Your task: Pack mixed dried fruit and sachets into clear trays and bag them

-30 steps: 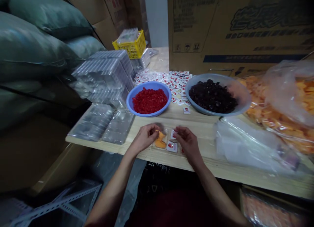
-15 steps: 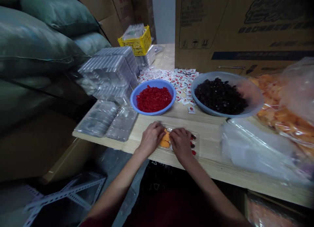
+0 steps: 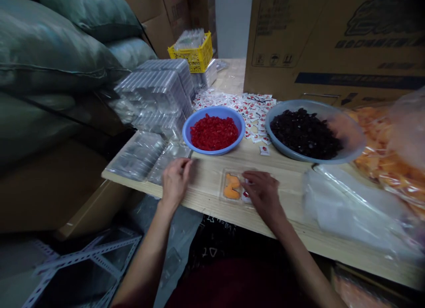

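A clear plastic tray (image 3: 222, 190) lies on the wooden table before me, with orange shaped pieces (image 3: 232, 186) in its left part. A small white packet with a red mark (image 3: 245, 195) shows in the section beside them. My right hand (image 3: 265, 195) is over the tray's right side, fingers stretched and slightly apart, hiding what lies there. I cannot tell if its fingertips touch the tray. To the left of the tray, my left hand (image 3: 175, 181) is raised near the flat clear trays (image 3: 139, 155); its fingers are loosely bent, with nothing visible in them.
Behind stand a blue bowl of red pieces (image 3: 243, 135) and a pale basin of dark pieces (image 3: 358, 150). White packets (image 3: 255, 108) lie scattered between. Tall stacks of clear trays (image 3: 156, 93) rise at left; plastic bags (image 3: 348, 201) and a bag of orange pieces (image 3: 381, 144) lie at right.
My left hand has let go of the orange piece and moved left, away from the tray. My right hand has shifted slightly right, uncovering the orange pieces. The view has turned a little left.
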The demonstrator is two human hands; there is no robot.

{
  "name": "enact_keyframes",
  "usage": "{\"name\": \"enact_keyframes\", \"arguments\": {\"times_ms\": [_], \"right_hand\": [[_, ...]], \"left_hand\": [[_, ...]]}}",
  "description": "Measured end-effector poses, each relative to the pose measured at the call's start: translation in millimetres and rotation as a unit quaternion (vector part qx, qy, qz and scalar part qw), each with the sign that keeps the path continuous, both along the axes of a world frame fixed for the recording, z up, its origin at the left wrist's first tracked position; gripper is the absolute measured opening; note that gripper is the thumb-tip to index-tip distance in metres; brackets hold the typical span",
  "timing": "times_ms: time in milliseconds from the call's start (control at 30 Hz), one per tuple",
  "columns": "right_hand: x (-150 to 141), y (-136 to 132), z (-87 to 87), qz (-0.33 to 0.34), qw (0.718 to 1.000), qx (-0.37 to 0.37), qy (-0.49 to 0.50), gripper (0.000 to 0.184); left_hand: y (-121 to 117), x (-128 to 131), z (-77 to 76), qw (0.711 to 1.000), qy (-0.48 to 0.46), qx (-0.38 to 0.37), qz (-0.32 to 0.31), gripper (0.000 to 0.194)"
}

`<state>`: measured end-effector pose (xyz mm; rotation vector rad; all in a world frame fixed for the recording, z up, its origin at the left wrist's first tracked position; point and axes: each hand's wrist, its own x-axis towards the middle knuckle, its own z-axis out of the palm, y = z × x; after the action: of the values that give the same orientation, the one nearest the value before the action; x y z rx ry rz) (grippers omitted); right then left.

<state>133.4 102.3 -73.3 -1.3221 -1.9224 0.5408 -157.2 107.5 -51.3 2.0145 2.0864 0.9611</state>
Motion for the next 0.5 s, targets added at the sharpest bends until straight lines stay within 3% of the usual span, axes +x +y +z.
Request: {"name": "enact_keyframes", "arguments": {"times_ms": [67, 200, 333, 500], "right_hand": [[21, -3, 3.1, -0.029, 0.999, 0.027, 0.011, 0.021], [54, -7, -10.7, -0.055, 0.998, 0.033, -0.026, 0.033], [70, -15, -28.0, -0.044, 0.999, 0.01, -0.019, 0.036], [74, -27, -28.2, -0.043, 0.999, -0.02, 0.004, 0.036]], "left_hand": [[5, -30, 4.4, 0.996, 0.04, -0.046, 0.059, 0.023], [15, -64, -0.1, 0.977, 0.002, -0.2, 0.077, 0.014], [21, -67, -7.9, 0.972, -0.02, -0.217, 0.086, 0.021], [25, -61, -12.9, 0.966, -0.074, -0.231, 0.085, 0.028]]}}
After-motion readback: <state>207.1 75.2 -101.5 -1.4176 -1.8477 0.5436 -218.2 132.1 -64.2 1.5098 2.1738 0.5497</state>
